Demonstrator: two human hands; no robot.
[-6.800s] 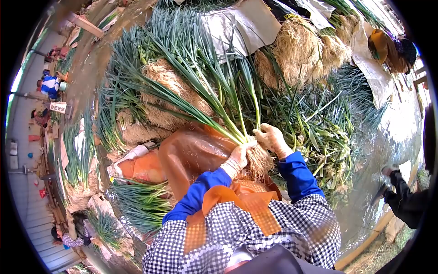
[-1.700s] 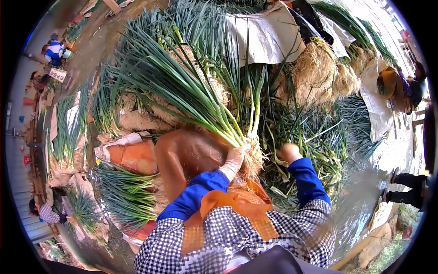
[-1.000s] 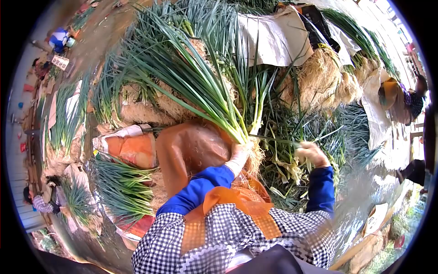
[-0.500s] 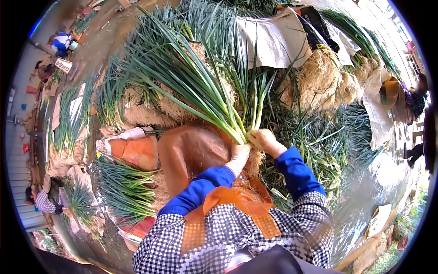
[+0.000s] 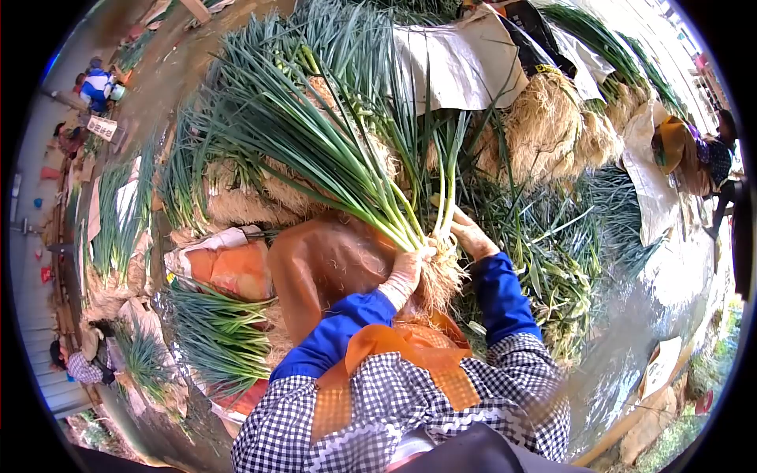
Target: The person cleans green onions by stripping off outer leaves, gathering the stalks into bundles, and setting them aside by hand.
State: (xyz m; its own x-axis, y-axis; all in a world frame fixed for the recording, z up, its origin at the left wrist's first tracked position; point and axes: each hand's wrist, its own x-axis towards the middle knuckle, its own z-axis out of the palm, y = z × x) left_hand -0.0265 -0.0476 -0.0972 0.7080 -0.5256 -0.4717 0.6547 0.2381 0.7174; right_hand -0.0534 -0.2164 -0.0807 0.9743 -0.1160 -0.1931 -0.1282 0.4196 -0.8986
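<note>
In the head view my left hand (image 5: 406, 270) is wrapped round the lower stems of a bunch of green onions (image 5: 359, 177), just above its pale hanging roots. The long green leaves fan out to the upper left. My right hand (image 5: 471, 232) is at the right side of the same bunch, its fingers closed against a pale stem there. Below the bunch, an orange-brown apron (image 5: 335, 256) covers my knee. Leaf scraps (image 5: 544, 260) lie in a heap to the right of my right hand.
Rooted onion bundles (image 5: 540, 126) and a white sheet (image 5: 457, 63) lie ahead. More onions (image 5: 221, 331) and an orange sack (image 5: 229, 268) are at the left. Wet floor (image 5: 631, 315) stretches to the right. Other people (image 5: 97, 85) are at the far left and far right.
My right hand has moved from over the leaf scraps back to the bunch, and now sits slightly higher on its stems. My left hand keeps its hold. The camera view has shifted slightly.
</note>
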